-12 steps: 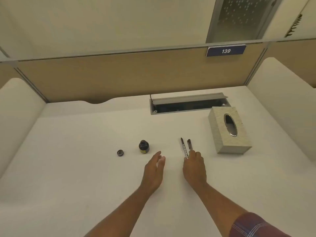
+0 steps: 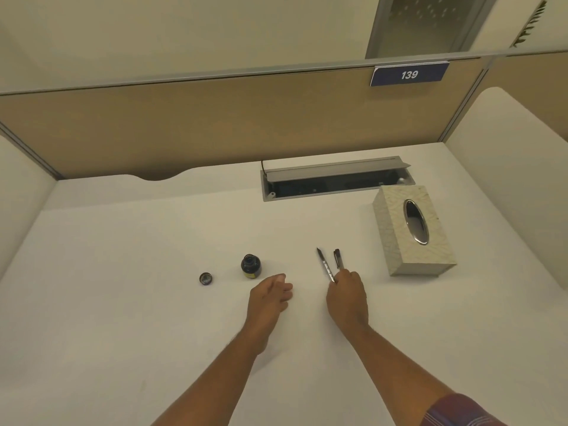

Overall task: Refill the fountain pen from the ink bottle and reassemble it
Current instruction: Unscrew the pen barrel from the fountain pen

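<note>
A small dark ink bottle (image 2: 251, 265) stands uncapped on the white desk (image 2: 123, 287), its cap (image 2: 205, 278) lying to its left. Two pen parts lie side by side right of centre: the nib section with its clear converter (image 2: 324, 264) and the dark barrel (image 2: 338, 258). My right hand (image 2: 347, 298) has its fingertips closed around the near ends of these parts; the exact grip is hidden by the fingers. My left hand (image 2: 270, 295) hovers just right of and nearer than the bottle, fingers loosely apart, holding nothing.
A pale tissue box (image 2: 413, 230) with an oval metal slot stands to the right of the pen parts. Behind it an open cable tray (image 2: 335, 179) is set into the desk. Partition walls enclose the desk at the back and on both sides.
My right hand's fingers have curled tighter over the near ends of the pen parts. The left hand has barely shifted. The bottle and cap have not moved.
</note>
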